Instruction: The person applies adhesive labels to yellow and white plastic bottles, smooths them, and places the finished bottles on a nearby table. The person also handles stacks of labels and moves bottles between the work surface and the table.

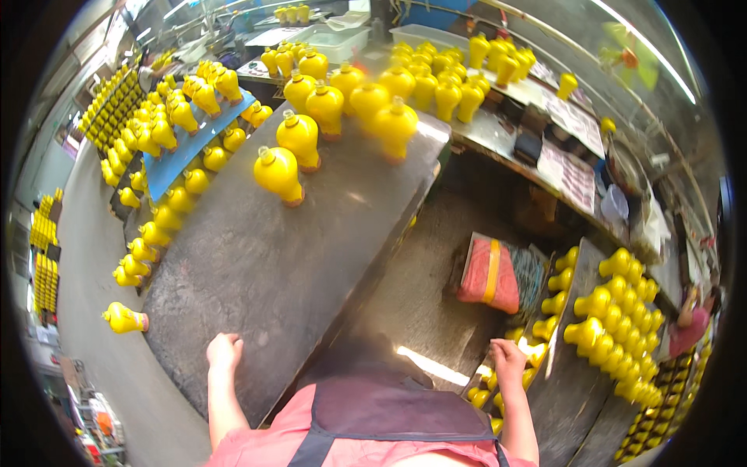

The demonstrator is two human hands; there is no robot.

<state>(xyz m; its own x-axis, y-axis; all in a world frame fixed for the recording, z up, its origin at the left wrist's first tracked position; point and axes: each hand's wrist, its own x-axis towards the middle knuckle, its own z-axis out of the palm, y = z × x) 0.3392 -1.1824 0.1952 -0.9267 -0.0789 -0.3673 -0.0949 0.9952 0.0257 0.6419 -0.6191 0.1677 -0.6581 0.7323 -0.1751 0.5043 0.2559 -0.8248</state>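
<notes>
My left hand [225, 352] is over the near-left part of a dark grey tabletop [257, 249], its fingers curled together with nothing visible in them. On the right, my right hand [508, 361] is loosely closed, and no object shows in its fingers. Close beside it are glossy yellow vases [534, 349] on a low board; whether the hand touches one cannot be made out. At the far end of the tabletop stands a group of yellow vases [278, 173] with narrow necks and reddish-brown bases. Another yellow vase [124, 317] lies on its side at the table's left edge.
A blue board [179, 159] carrying vases is at the left. Across the back runs a workbench [486, 140] with more vases and plastic tubs [334, 43]. A red cushion [482, 272] sits right of the table. Dark boards [572, 342] hold vases at right, where another person [689, 323] is visible.
</notes>
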